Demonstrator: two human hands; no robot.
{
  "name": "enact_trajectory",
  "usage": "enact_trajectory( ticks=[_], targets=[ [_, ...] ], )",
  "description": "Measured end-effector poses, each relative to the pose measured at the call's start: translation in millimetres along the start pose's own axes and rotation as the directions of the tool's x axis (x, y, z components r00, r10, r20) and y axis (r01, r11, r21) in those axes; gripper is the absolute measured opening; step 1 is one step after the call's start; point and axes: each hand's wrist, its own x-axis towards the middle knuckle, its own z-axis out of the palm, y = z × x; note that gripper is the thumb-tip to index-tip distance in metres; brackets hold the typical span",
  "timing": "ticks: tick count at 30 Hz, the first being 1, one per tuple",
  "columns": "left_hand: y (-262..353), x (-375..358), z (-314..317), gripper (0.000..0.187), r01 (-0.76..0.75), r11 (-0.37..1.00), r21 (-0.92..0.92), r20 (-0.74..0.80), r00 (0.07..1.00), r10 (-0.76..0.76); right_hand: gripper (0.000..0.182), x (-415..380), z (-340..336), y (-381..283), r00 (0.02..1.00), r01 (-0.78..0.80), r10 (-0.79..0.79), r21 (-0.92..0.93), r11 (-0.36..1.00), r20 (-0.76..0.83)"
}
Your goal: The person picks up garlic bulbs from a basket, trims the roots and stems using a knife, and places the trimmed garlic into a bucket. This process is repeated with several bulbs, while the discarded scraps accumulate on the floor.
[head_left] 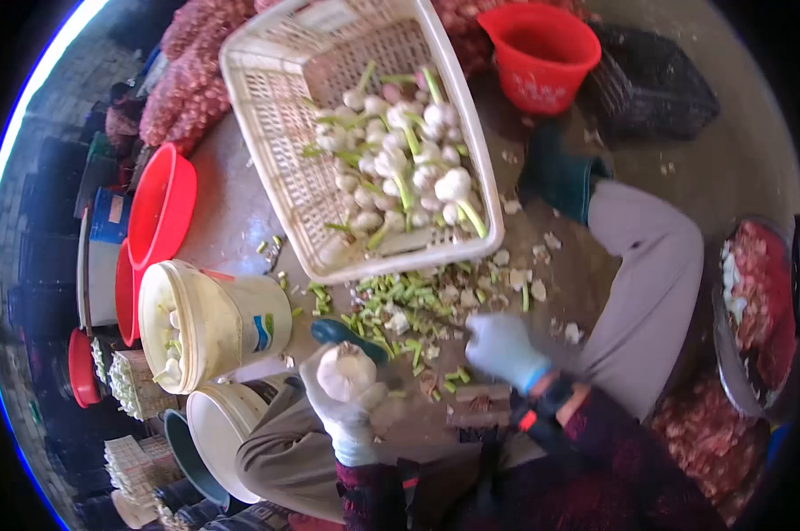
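My left hand (345, 411), in a white glove, is wrapped round a garlic bulb (346, 373) with its pale cut face turned up. To its right, my gloved right hand (504, 347) is closed on what looks like a knife (448, 327); its thin dark blade points left and is blurred. Cut green stems (400, 301) and papery skins lie on the floor just beyond both hands. Farther out stands a white plastic basket (280, 208) holding many garlic bulbs (391, 164) with green stems.
At left stands a white bucket (249, 310) with garlic inside. Red tubs (162, 208) and stacked bundles (139, 385) lie beyond it. A red bucket (546, 66) and black crate (657, 84) stand at back right. Filled net bags (187, 80) are at upper left. My knees flank the work area.
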Motion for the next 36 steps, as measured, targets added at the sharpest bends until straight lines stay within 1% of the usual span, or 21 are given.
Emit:
enact_trajectory(
  ticks=[1,3,4,7,9,10,11,13,14,15,17,19,21,22,24,28,30,31,33,35,36],
  targets=[
    [-6,4,-2,0.07,0.051,0.998,-0.039,0.014,0.999,-0.051,0.017,-7,-7,-13,0.999,0.022,-0.025,0.091,0.996,0.025],
    [-17,1,-9,0.059,0.032,0.996,0.082,0.075,0.996,-0.038,0.018,-23,-17,-32,0.964,0.265,-0.263,0.112,0.958,-0.035],
    [-19,0,-7,0.059,0.037,0.995,0.089,0.079,0.996,-0.044,0.018,-26,-18,-38,0.95,0.312,-0.31,0.117,0.943,-0.036],
    [-30,0,-3,0.053,0.092,0.992,0.086,0.055,0.994,-0.097,0.019,-27,-21,-42,0.927,0.373,-0.374,0.127,0.919,-0.013],
    [-45,3,-8,0.05,0.091,0.982,0.168,0.076,0.992,-0.105,0.028,-22,-15,-35,0.916,0.4,-0.399,0.07,0.914,-0.022],
    [-6,-2,17,0.05,0.317,0.948,0.01,0.038,0.948,-0.317,0.028,-19,-13,-30,0.921,0.389,-0.389,0.078,0.918,-0.016],
    [-17,-1,14,0.05,0.331,0.943,0.017,0.043,0.942,-0.331,0.028,-17,-11,-24,0.932,0.362,-0.363,0.05,0.931,0.004],
    [-45,-2,4,0.059,0.072,0.978,0.195,0.175,0.979,-0.107,0.028,-10,-11,-13,0.949,0.312,-0.312,0.024,0.95,0.032],
    [-40,0,14,0.065,0.161,0.982,0.099,0.15,0.973,-0.175,0.027,-6,-15,-8,0.953,0.303,-0.303,0.022,0.953,0.028],
    [-44,-1,10,0.065,0.186,0.977,0.105,0.158,0.967,-0.202,0.026,-8,-18,-8,0.955,0.296,-0.296,0.02,0.955,0.027],
    [-50,4,5,0.062,0.389,0.909,0.148,0.043,0.916,-0.399,0.025,-11,-29,-21,0.958,0.285,-0.287,0.08,0.955,0.023],
    [-48,8,14,0.052,0.288,0.955,0.065,0.06,0.954,-0.292,0.026,-15,-18,-24,0.938,0.337,-0.343,0.102,0.936,0.047],
    [-63,6,0,0.052,0.125,0.976,0.177,0.14,0.979,-0.151,0.026,-15,-17,-27,0.932,0.353,-0.359,0.112,0.929,0.041],
    [-61,5,-1,0.052,0.126,0.976,0.18,0.137,0.979,-0.152,0.026,-16,-16,-29,0.926,0.368,-0.375,0.121,0.922,0.044],
    [-58,3,0,0.052,0.236,0.962,0.139,0.102,0.963,-0.251,0.025,-17,-13,-30,0.923,0.374,-0.382,0.128,0.919,0.049],
    [-70,2,1,0.054,0.207,0.963,0.173,0.123,0.965,-0.23,0.02,-15,0,-21,0.929,0.365,-0.369,0.092,0.926,0.033],
    [-62,0,8,0.059,0.354,0.932,0.075,0.14,0.922,-0.361,0.015,-12,15,-11,0.944,0.324,-0.328,0.065,0.944,0.048],
    [-68,1,8,0.049,0.213,0.971,0.11,0.173,0.958,-0.23,0.011,-7,21,-7,0.951,0.303,-0.304,0.031,0.952,0.047],
    [-62,3,12,0.062,0.377,0.926,-0.002,0.09,0.922,-0.376,0.011,-5,27,-7,0.95,0.312,-0.312,0.027,0.95,0.025],
    [-55,2,13,0.06,0.296,0.955,0.029,0.138,0.945,-0.297,0.011,-2,31,-6,0.948,0.317,-0.317,0.081,0.945,-0.015],
    [-50,0,12,0.063,0.282,0.957,0.063,0.099,0.953,-0.287,0.011,1,33,-2,0.98,0.187,-0.189,0.027,0.982,0.059]
  ],
)
